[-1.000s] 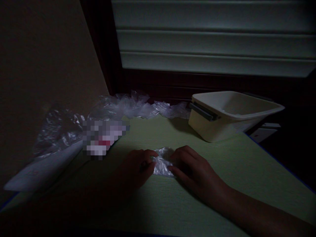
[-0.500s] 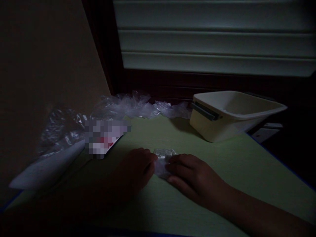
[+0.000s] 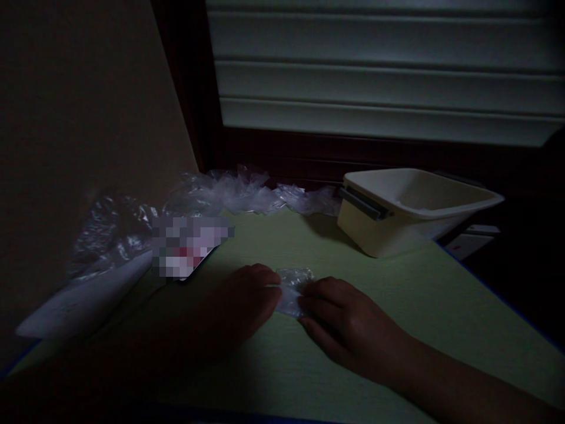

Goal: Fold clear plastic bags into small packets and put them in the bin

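A small clear plastic bag (image 3: 290, 297) lies on the pale green tabletop, between my two hands. Its upper part is shiny and see-through, while the lower part looks whitish. My left hand (image 3: 249, 303) pinches the bag's left edge between thumb and forefinger. On the other side, my right hand (image 3: 342, 315) has its bent fingers and thumb closed on the right edge. Both hands rest low over the table. What the bag contains, if anything, cannot be made out in the dim light.
A cream plastic bin (image 3: 375, 235) with a grey handle stands at the back right. Crumpled clear plastic bags (image 3: 247, 191) line the rear edge. To the left lie a phone-like slab (image 3: 205, 259), partly blurred out, and a white sheet or packet (image 3: 88, 306). A slatted panel (image 3: 375, 82) rises behind.
My left thumb has straightened and moved up against the forefinger at the bag's left edge. The right hand keeps its hold almost unmoved. The view has shifted slightly.
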A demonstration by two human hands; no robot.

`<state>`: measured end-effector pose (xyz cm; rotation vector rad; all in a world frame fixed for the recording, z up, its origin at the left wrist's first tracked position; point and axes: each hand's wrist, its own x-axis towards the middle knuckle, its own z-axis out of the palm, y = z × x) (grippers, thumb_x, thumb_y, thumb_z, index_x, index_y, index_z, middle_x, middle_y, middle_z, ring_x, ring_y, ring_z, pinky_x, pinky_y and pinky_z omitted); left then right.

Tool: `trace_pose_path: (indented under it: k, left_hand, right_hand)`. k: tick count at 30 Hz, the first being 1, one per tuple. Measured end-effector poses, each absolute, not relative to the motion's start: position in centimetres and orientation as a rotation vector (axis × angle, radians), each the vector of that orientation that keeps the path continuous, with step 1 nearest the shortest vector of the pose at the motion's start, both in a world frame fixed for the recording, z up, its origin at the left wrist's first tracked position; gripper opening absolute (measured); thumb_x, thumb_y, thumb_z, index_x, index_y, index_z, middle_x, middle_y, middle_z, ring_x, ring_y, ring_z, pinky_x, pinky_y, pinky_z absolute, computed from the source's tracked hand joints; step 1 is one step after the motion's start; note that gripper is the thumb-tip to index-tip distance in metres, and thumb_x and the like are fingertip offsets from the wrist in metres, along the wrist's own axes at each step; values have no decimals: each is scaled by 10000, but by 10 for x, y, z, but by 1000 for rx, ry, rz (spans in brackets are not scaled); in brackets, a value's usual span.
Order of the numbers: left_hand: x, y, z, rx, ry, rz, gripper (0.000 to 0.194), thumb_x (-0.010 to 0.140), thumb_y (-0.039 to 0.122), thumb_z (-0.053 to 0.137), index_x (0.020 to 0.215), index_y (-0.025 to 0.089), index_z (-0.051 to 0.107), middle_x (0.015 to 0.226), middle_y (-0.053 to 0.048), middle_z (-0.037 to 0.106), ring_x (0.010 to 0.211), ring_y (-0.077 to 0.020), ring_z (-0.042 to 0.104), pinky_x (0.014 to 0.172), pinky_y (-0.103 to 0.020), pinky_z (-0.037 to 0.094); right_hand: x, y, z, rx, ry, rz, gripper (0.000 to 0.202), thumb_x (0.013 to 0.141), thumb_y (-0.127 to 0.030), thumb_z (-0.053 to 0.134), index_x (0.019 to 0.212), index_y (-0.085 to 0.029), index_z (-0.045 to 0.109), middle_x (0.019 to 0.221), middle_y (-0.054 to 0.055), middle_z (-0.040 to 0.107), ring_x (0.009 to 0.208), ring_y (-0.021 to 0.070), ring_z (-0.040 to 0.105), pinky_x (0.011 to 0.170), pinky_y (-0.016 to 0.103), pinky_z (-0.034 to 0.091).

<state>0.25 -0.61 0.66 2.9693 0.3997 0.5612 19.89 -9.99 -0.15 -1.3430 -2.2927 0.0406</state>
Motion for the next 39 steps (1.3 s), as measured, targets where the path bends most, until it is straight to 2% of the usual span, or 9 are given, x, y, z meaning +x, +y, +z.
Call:
trace_pose_path:
  k: [8, 13, 16, 19, 24, 30, 33, 36, 39]
  left_hand:
    - [2, -9, 8, 3078, 298, 427, 134, 893, 86, 495, 822, 125, 602, 872, -53, 620, 819, -184, 553, 777, -308, 447]
    - [2, -10, 2, 3095, 339, 392, 106, 894, 110, 493, 870, 145, 591, 825, -39, 595, 772, -191, 545, 717, -316, 438]
    - [1, -9, -1, 3115, 344, 434, 101, 907, 146, 486, 891, 156, 585, 826, -43, 595, 768, -195, 542, 707, -323, 436]
    - [-1, -9, -2, 3111, 326, 478, 107, 917, 168, 486, 881, 155, 586, 855, -50, 609, 784, -191, 554, 728, -322, 442]
    - [-6, -7, 0, 3073, 306, 508, 119, 923, 163, 492, 849, 150, 585, 883, -46, 631, 810, -182, 573, 772, -315, 447]
    - [-11, -3, -1, 3049, 240, 537, 133, 924, 132, 472, 876, 142, 595, 955, -64, 633, 860, -180, 577, 797, -305, 468]
    - [-10, -6, 2, 3036, 266, 592, 132, 915, 105, 473, 895, 139, 599, 1050, -84, 619, 937, -185, 567, 846, -314, 465]
    - [-7, -7, 5, 2966, 295, 546, 79, 880, 106, 533, 919, 139, 594, 996, -61, 638, 928, -181, 565, 866, -311, 462]
    - [-6, -7, 5, 2919, 329, 612, 138, 847, 110, 573, 983, 132, 576, 1002, -67, 638, 968, -194, 557, 871, -316, 459]
  right_hand:
    - [201, -101, 2, -1143, -2318, -119, 252, 905, -159, 453, 1054, -78, 639, 973, 166, 677, 905, 243, 633, 751, 392, 542]
    - [199, -102, 6, -1104, -2429, -31, 297, 912, -204, 462, 1125, -67, 618, 1089, 170, 673, 1050, 242, 618, 891, 400, 520]
    - [200, -102, 7, -1156, -2462, 65, 302, 918, -216, 451, 1129, -86, 624, 1097, 151, 677, 1063, 227, 615, 951, 405, 490]
    - [203, -101, 6, -1158, -2467, 23, 294, 920, -194, 441, 1121, -96, 631, 1095, 140, 681, 1072, 221, 614, 989, 408, 465]
    - [211, -98, 5, -1145, -2444, -71, 272, 937, -179, 434, 1025, -100, 679, 1027, 123, 711, 977, 205, 662, 921, 356, 523]
    - [212, -99, 4, -1165, -2405, -69, 245, 925, -170, 460, 1021, -111, 677, 1020, 133, 710, 935, 207, 675, 815, 345, 575]
    - [211, -100, 4, -1192, -2397, -38, 219, 910, -167, 492, 1029, -115, 668, 1029, 138, 704, 940, 214, 673, 803, 358, 579]
    - [211, -100, 4, -1220, -2387, -17, 214, 898, -171, 519, 1056, -111, 650, 1043, 137, 698, 945, 223, 671, 805, 368, 577]
    - [211, -100, 4, -1248, -2382, -5, 241, 892, -167, 526, 1104, -106, 623, 1054, 137, 693, 962, 225, 663, 823, 373, 570]
